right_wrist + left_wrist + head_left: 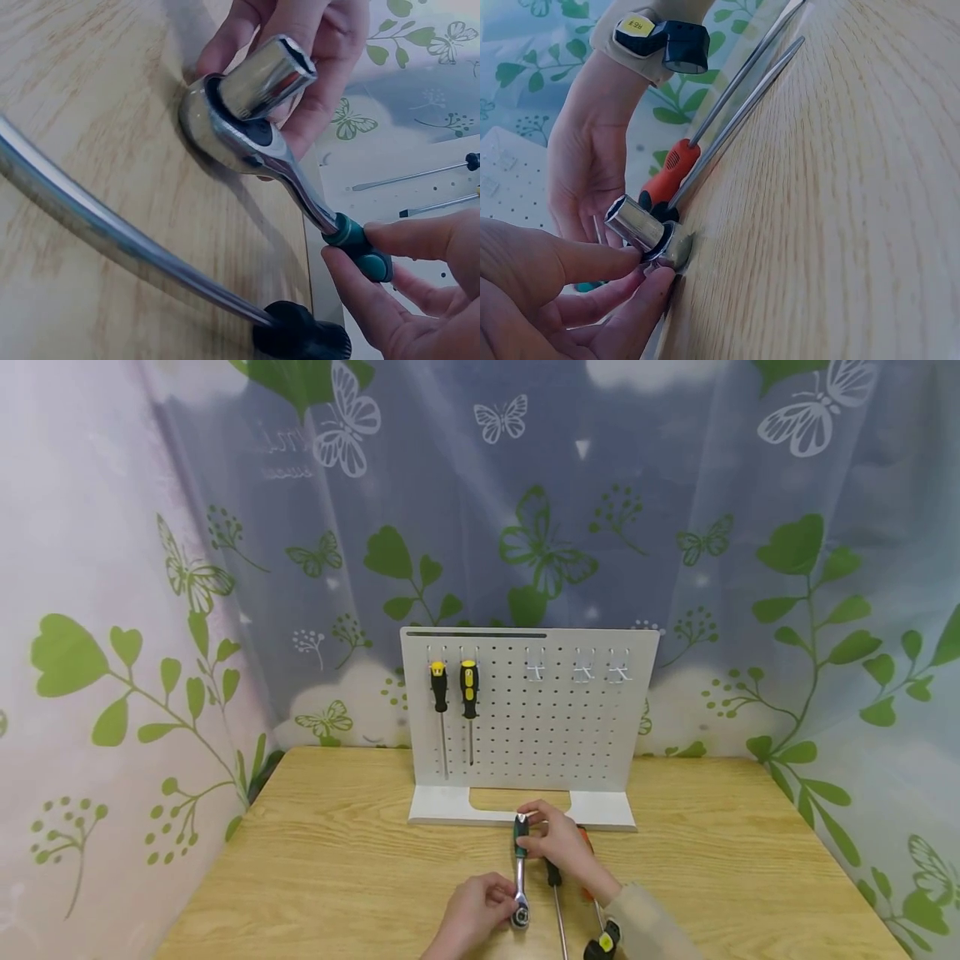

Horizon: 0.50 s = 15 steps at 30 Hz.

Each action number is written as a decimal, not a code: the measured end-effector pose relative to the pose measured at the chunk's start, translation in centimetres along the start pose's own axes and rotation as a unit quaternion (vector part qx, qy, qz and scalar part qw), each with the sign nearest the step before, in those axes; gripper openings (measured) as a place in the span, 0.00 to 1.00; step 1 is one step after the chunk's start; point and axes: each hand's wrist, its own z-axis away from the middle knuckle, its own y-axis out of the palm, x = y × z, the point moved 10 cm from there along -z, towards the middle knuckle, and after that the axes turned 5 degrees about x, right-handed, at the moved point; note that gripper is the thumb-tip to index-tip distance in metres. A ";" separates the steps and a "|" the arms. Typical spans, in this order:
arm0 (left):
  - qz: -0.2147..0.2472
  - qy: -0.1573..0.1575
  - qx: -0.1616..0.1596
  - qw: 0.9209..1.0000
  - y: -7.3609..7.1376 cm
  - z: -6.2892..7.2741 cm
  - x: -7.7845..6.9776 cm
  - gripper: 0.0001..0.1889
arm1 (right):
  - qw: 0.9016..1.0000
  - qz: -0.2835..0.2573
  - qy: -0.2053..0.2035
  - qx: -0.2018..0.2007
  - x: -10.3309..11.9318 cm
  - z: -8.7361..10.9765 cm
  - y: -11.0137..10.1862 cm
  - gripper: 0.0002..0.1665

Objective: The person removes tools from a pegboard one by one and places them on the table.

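Observation:
A ratchet wrench (521, 875) with a green and black handle and a chrome socket (268, 77) lies lengthwise between both hands, its handle toward the pegboard. My left hand (478, 907) pinches the ratchet head at the near end, thumb and fingers around its side in the left wrist view. With thumb and fingers, my right hand (564, 843) holds the green handle (358, 247). Right of the wrench lie a black-handled screwdriver (553, 874) and a screwdriver with a red handle (673, 169), the latter partly behind the right forearm in the head view.
A white pegboard (525, 727) stands on its base at the back of the wooden table (337, 852). Two yellow-and-black screwdrivers (469, 689) hang at its left. Several metal hooks (583, 672) sit at its upper right. Patterned curtains (450, 460) surround the table.

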 end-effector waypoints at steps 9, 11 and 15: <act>-0.021 -0.026 -0.001 0.999 -0.3 0.1 0.2 0.04 | 0.998 0.056 0.006 0.004 -0.5 -0.3 0.5 0.28; -0.031 -0.028 -0.001 0.999 -0.3 0.1 0.3 0.03 | 0.996 0.087 0.010 0.003 -0.4 -0.4 0.6 0.27; -0.042 -0.030 -0.001 0.999 -0.4 0.1 0.4 0.03 | 0.989 0.144 0.028 0.010 -0.4 -0.7 0.9 0.25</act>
